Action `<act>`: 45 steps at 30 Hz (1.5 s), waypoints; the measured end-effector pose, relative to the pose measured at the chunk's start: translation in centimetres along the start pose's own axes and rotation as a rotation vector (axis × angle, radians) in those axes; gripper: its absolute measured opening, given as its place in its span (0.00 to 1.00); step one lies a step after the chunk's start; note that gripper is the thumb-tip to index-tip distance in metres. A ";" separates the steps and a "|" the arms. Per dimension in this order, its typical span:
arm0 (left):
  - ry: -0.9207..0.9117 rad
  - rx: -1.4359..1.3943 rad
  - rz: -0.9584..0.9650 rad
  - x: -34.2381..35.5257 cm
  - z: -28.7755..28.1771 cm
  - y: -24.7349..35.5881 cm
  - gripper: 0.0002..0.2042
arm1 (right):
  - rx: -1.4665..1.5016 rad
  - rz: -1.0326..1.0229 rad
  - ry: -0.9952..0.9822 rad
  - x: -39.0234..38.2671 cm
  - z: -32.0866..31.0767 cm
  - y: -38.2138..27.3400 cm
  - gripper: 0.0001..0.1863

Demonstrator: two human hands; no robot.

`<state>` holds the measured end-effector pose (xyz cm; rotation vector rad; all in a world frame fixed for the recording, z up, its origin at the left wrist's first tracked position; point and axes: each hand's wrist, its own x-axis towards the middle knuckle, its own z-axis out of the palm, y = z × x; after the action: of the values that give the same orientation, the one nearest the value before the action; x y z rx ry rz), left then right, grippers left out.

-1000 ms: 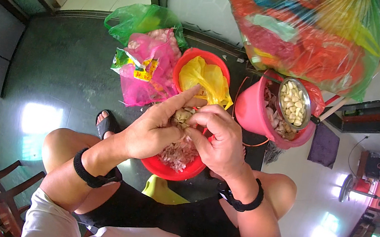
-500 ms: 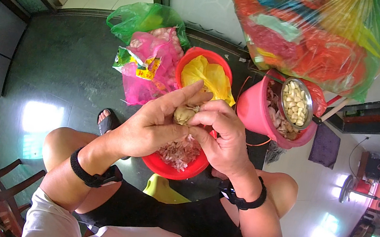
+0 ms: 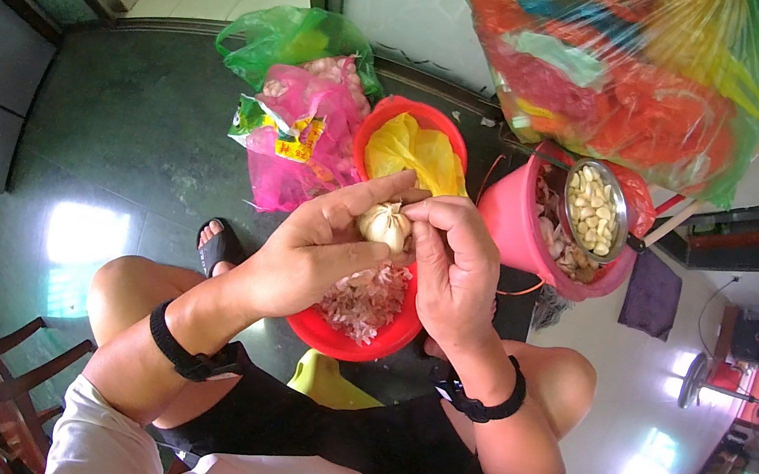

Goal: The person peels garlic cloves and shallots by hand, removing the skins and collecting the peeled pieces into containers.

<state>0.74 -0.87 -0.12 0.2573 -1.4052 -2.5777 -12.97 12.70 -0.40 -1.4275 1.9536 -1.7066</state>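
Gripping one garlic bulb (image 3: 386,225) between them, the left hand (image 3: 316,251) and right hand (image 3: 454,265) have lifted it slightly higher above the red basin (image 3: 360,335) than half a second ago. Its tip points up toward the yellow bag (image 3: 415,152); its long axis is hard to judge. One basin holds peelings; beside it stand one pink bucket (image 3: 522,232) and one steel bowl (image 3: 595,210) of cloves.

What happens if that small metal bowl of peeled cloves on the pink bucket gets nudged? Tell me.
The metal bowl seems to rest tilted on the pink bucket rim, so a nudge would probably tip or slide it. Its peeled cloves are loose and heaped, likely to spill and roll. It looks thin, so probably light.
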 end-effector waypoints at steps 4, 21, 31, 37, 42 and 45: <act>0.070 -0.095 0.023 0.4 0.1 0.0 0.30 | -0.004 -0.008 0.066 -0.1 0.5 -0.6 0.07; 0.221 0.581 0.145 0.3 1.3 -0.4 0.24 | -0.038 0.074 -0.036 -0.4 1.0 -0.8 0.09; 0.323 0.592 0.143 0.2 1.4 -1.1 0.23 | -0.094 0.137 0.003 -1.3 3.4 0.5 0.08; 0.348 0.674 0.126 -0.1 1.4 -1.0 0.22 | -0.085 0.191 0.006 -1.5 3.8 0.6 0.10; 0.357 0.605 0.089 -0.2 1.2 -1.2 0.20 | -0.106 0.167 0.033 -1.7 4.0 1.1 0.12; 0.358 0.621 0.123 -0.2 1.1 -1.5 0.20 | -0.106 0.148 0.044 -1.8 4.0 1.0 0.12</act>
<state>0.51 0.80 -0.78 0.6557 -1.9457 -1.8132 -9.84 11.22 -3.34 -1.2522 2.1445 -1.6052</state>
